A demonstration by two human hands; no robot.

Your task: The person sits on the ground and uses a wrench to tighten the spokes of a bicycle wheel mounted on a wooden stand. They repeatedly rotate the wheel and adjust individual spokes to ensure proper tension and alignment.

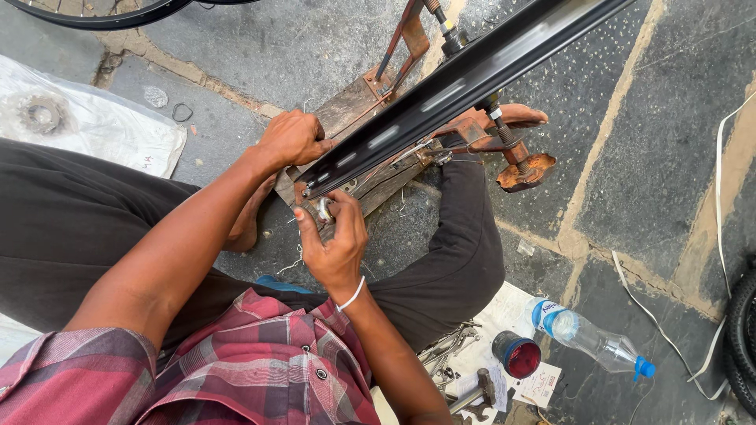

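**Two hands working at a bicycle wheel rim on a rusty stand**

Seen from above, a person in a red plaid shirt and dark trousers sits on a stone-slab floor. At the upper left of the frame a toothed cog [42, 115] lies on a sheet of white plastic [118, 130], with a small rubber ring [182, 112] on the paving just beside it.

Left of centre, the left hand [293, 139] is curled into a fist, its fingers together and pressed against the lower end of a black wheel rim [465, 75]. The rim runs diagonally from the centre of the frame up to the upper right, held in a rusty metal stand [504, 142] fixed to a worn wooden board [346, 110].

Just below the rim's end, the right hand [335, 248], with a white band at the wrist, has its fingers closed around a small metal part [323, 209]; what exactly it is cannot be made out.

At the lower right, on paper, lie a hammer [476, 392], a small round tin [516, 354] with red inside, and a clear plastic bottle [587, 337] with a blue cap. A white strap [713, 236] trails along the right edge.
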